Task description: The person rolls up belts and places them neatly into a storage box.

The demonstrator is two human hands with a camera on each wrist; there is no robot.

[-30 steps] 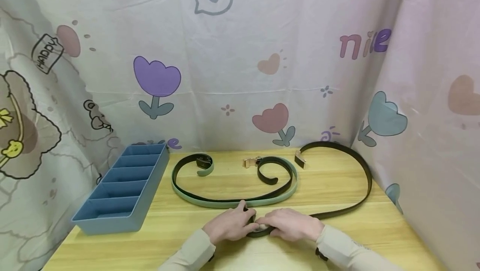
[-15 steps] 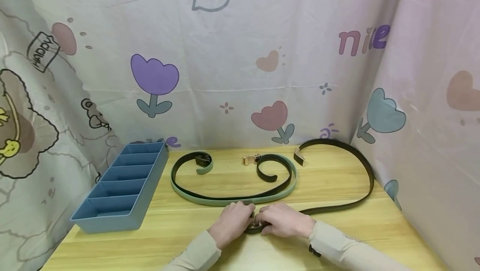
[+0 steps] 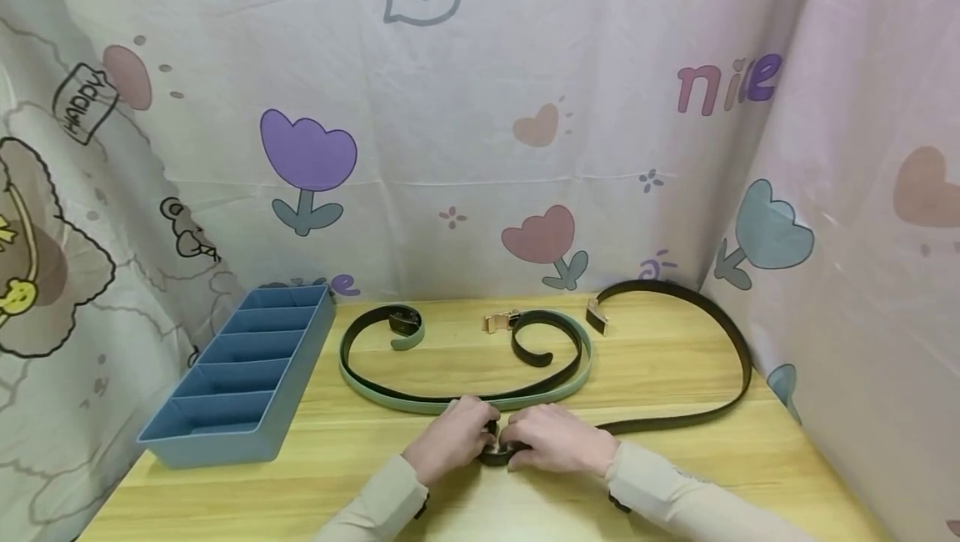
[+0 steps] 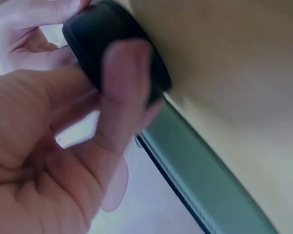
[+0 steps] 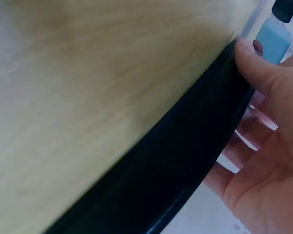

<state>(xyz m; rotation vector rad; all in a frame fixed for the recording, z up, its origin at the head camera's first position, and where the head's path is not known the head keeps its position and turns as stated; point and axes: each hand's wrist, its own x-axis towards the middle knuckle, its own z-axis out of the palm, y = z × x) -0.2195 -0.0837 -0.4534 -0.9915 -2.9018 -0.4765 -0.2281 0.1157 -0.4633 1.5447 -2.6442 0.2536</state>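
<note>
Printed cloth (image 3: 442, 150) at far, left and right of wood-grain table (image 3: 660, 367). At near centre, long black belt (image 3: 675, 422), near end curled between both hands, remainder running right and curving back toward far side. Left hand (image 3: 452, 438) pinching the curled end between thumb and fingers. Right hand (image 3: 562, 439) pinching the strap just beside, thumb on one face, fingers behind. Just beyond hands, green belt (image 4: 193, 165) and inner black belt (image 3: 561, 374) nested in a wide curve. At left, blue divided box (image 3: 210, 449), well apart from hands.
</note>
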